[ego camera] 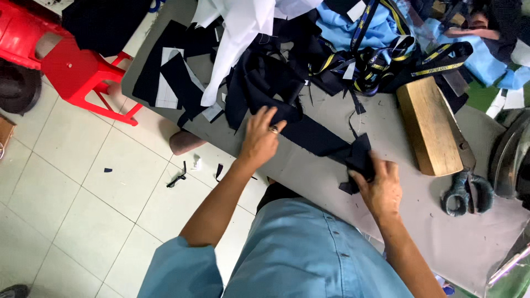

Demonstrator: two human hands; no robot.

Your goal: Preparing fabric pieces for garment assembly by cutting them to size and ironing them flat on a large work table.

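Left hand (pixel 258 138), fingers spread and pressed flat, bears a ring and rests on one end of a long dark navy fabric strip (pixel 317 138) that lies diagonally across the grey worktable (pixel 386 187), near its front edge. Right hand (pixel 380 185) closes on the opposite end of the strip, pinching a folded, bunched portion between thumb and fingers; the exact fold is partly hidden by the hand. Both forearms extend from a light blue shirt (pixel 298 254) in the lower part of the view. Just beyond the left hand sits a heap of dark cloth pieces (pixel 265 77), overlapped by white fabric (pixel 237 33) and, farther back, light blue fabric (pixel 353 27) with navy-and-yellow striped ribbons (pixel 381 63) tangled across it. To the right of the strip, apart from it, stands a wooden block (pixel 428 124); black-handled shears (pixel 464 190) lie just beside its near end. A curved metal object, probably part of a machine, is cut off at the right border. Off the table, a red plastic stool (pixel 77 69) stands on the pale tiled floor (pixel 83 209), where small dark scraps (pixel 178 179) are scattered.
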